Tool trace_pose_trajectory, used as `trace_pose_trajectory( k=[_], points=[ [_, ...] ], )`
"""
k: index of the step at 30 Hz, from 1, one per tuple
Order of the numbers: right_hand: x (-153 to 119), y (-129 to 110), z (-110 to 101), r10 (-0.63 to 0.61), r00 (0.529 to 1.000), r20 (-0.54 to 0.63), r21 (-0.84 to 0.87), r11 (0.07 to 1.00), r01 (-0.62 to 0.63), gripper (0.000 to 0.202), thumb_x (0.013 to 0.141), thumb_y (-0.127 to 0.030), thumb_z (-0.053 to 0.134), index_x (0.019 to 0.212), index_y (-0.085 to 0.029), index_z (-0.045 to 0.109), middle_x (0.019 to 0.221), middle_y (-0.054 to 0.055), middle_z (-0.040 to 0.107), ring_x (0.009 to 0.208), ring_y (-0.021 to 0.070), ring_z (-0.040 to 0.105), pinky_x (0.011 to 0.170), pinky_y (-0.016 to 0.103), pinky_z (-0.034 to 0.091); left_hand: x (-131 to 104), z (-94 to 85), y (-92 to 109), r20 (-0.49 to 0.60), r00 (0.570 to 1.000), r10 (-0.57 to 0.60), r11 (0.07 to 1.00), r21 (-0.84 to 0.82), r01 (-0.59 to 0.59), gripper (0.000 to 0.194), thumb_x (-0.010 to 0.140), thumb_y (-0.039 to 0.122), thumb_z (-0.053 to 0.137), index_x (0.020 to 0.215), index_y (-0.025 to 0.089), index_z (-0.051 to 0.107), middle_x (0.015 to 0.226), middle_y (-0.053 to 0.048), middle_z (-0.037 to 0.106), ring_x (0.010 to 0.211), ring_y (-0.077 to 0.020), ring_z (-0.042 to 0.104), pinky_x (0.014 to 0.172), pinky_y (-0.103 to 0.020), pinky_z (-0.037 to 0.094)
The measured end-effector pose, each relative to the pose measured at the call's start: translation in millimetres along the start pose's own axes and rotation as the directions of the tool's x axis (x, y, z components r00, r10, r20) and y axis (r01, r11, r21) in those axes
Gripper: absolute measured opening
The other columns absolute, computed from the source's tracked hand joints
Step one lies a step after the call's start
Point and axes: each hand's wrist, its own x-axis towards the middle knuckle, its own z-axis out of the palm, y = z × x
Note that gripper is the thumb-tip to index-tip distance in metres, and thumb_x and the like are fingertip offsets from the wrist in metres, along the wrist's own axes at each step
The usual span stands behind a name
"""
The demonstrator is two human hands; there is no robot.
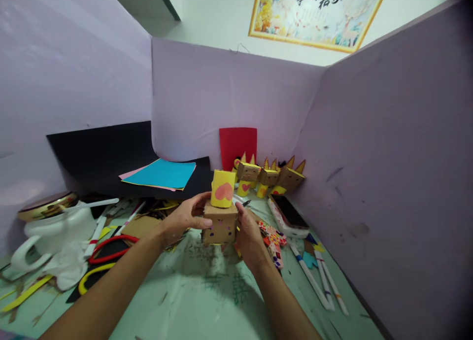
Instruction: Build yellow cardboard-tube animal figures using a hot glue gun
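The cardboard box [220, 225] is gripped at its sides between left hand [184, 220] and right hand [252, 237], inside the desk [185, 303] edges.

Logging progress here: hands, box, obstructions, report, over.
Left hand, right hand: both on cardboard box. Yellow heart tube atop it. Phone to the right, clear of hands.

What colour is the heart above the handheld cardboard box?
The heart is salmon pink; head view shows it best.
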Motion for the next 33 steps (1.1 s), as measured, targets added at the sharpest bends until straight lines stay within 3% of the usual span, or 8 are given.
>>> trace_pose_trajectory(
  k=[5, 14, 19, 27, 33],
  points=[
    [9.6, -14.2, -13.1, -0.054, 0.990, -0.133, -0.008, 0.999, 0.054, 0.054, 0.061, -0.051, 0.078, 0.105, -0.024, 0.064, 0.114, 0.008, 0.066, 0.109, 0.0252, 0.059, 0.096, 0.041, 0.041, 1.8, 6.3, -7.3, -0.048, 0.998, -0.048, 0.998, -0.036, 0.046, 0.083, 0.054, 0.020, 0.073, 0.130, 0.011, 0.042, 0.134, -0.017, 0.052, 0.120, -0.0325, 0.049, 0.098, -0.042, 0.039],
    [18.9, -37.5, -19.3, -0.069, 0.992, -0.108, 0.076, 0.994, 0.078, 0.044, 0.072, -0.051, 0.070, 0.108, -0.027, 0.062, 0.109, 0.003, 0.066, 0.100, 0.0197, 0.062, 0.089, 0.036, 0.045, -1.5, 27.3, -13.7, -0.127, 0.981, -0.143, 0.986, -0.100, 0.131, 0.076, 0.050, 0.026, 0.066, 0.123, 0.012, 0.049, 0.116, -0.011, 0.063, 0.115, -0.0321, 0.051, 0.091, -0.037, 0.041],
    [21.7, -35.8, -25.5, -0.083, 0.974, -0.209, 0.026, 0.996, 0.091, 0.040, 0.072, -0.049, 0.070, 0.102, -0.024, 0.064, 0.104, 0.004, 0.069, 0.091, 0.0185, 0.065, 0.084, 0.034, 0.047, -1.0, 27.1, -17.3, -0.204, 0.972, -0.114, 0.993, -0.047, 0.106, 0.075, 0.054, 0.032, 0.071, 0.123, 0.013, 0.048, 0.115, -0.011, 0.062, 0.111, -0.0316, 0.054, 0.086, -0.036, 0.044],
    [27.1, -38.3, -20.4, -0.072, 0.987, -0.141, -0.032, 0.997, 0.068, 0.041, 0.075, -0.049, 0.068, 0.106, -0.024, 0.063, 0.106, 0.005, 0.068, 0.093, 0.0189, 0.064, 0.085, 0.034, 0.047, -0.6, 28.1, -17.2, -0.187, 0.979, -0.078, 0.997, -0.038, 0.073, 0.074, 0.052, 0.026, 0.072, 0.121, 0.014, 0.049, 0.114, -0.012, 0.063, 0.109, -0.0322, 0.055, 0.091, -0.040, 0.041],
    [25.8, -50.7, -19.0, -0.153, 0.955, -0.254, -0.142, 0.983, 0.120, 0.038, 0.068, -0.046, 0.073, 0.096, -0.022, 0.064, 0.100, 0.004, 0.069, 0.083, 0.0164, 0.064, 0.081, 0.032, 0.048, -3.6, 22.5, -15.4, -0.238, 0.971, -0.026, 0.997, 0.063, 0.042, 0.078, 0.052, 0.026, 0.073, 0.124, 0.012, 0.047, 0.120, -0.014, 0.060, 0.115, -0.0343, 0.051, 0.096, -0.042, 0.038]
  ],
)
